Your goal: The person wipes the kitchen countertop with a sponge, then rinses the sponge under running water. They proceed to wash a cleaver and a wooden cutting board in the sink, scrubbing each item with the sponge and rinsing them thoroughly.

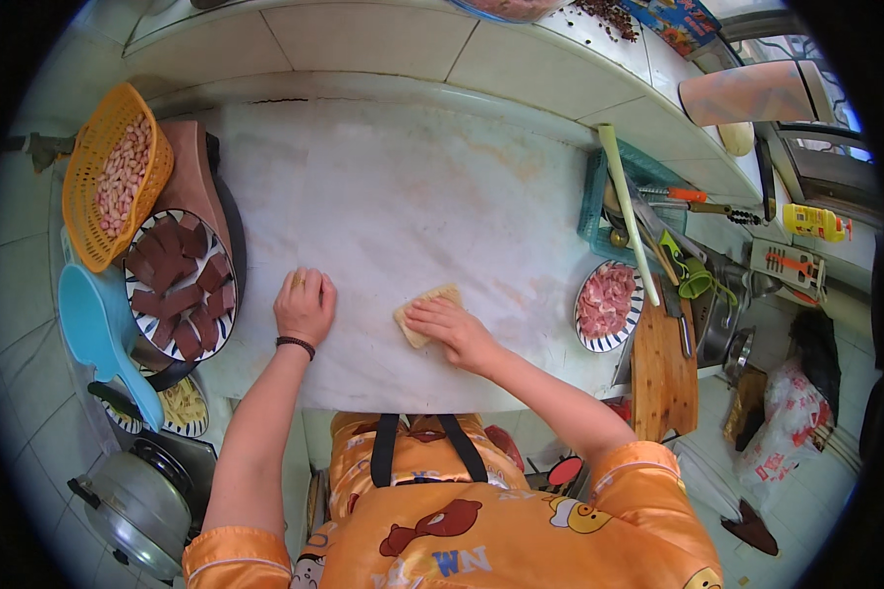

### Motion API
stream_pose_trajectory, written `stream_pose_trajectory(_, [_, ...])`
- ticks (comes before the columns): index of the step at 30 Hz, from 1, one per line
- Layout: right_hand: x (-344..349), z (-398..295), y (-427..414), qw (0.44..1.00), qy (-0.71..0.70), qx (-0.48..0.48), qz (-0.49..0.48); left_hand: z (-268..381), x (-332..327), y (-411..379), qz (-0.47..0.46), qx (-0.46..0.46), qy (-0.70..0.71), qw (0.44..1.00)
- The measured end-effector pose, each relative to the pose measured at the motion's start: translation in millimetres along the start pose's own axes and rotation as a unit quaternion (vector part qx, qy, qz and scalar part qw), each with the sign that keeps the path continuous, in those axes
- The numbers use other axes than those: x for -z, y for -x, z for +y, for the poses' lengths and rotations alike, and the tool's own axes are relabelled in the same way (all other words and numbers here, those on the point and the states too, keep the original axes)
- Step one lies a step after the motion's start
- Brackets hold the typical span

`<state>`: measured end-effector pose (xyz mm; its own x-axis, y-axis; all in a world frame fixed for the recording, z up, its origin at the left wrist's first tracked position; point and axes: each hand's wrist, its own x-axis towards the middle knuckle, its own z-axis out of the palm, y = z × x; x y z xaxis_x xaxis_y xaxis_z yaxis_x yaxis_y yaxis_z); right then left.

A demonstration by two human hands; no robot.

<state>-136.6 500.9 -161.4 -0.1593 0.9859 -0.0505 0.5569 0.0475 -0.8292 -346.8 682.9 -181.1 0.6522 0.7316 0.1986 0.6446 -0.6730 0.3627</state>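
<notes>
A pale marble countertop (383, 191) spreads before me. On its left part rests my left hand (304, 305), curled into a loose fist, with a ring and a dark beaded bracelet; nothing shows in it. My right hand (453, 331) lies near the middle of the front half, its fingers pressed flat over a tan sponge or folded cloth (415, 336), whose edges stick out around them. Left of my left hand is a striped-rim plate of dark red-brown blocks (180, 300). Right of my right hand stands a plate of sliced raw meat (608, 305).
At the left are an orange basket of peanuts (163, 163), a blue ladle-like scoop (88, 316) and a metal pot (136, 508). At the right are a teal basket (595, 195) with utensils, a long green stalk (626, 199), a wooden cutting board (656, 375) and a knife (683, 324).
</notes>
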Motion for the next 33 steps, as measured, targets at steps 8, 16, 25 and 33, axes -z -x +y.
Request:
stream_pose_trajectory(8, [52, -1, -25, 0.999, 0.001, 0.022, -0.036, -1, -3, 2, -0.001, 0.007, 0.008, 1.0])
stream_pose_trajectory(16, [3, 25, -149, 0.963, 0.06, 0.007, 0.264, -2, -3, -2, -0.016, 0.004, 0.003, 1.0])
stream_pose_trajectory(25, [-11, -9, -2, 0.994, -0.034, 0.063, -0.088, -5, -5, 3, 0.011, 0.004, 0.013, 1.0])
stream_pose_trajectory(33, [19, -5, -86, 0.993, -0.039, 0.107, 0.035, -6, -6, 5, 0.008, 0.022, 0.01, 1.0])
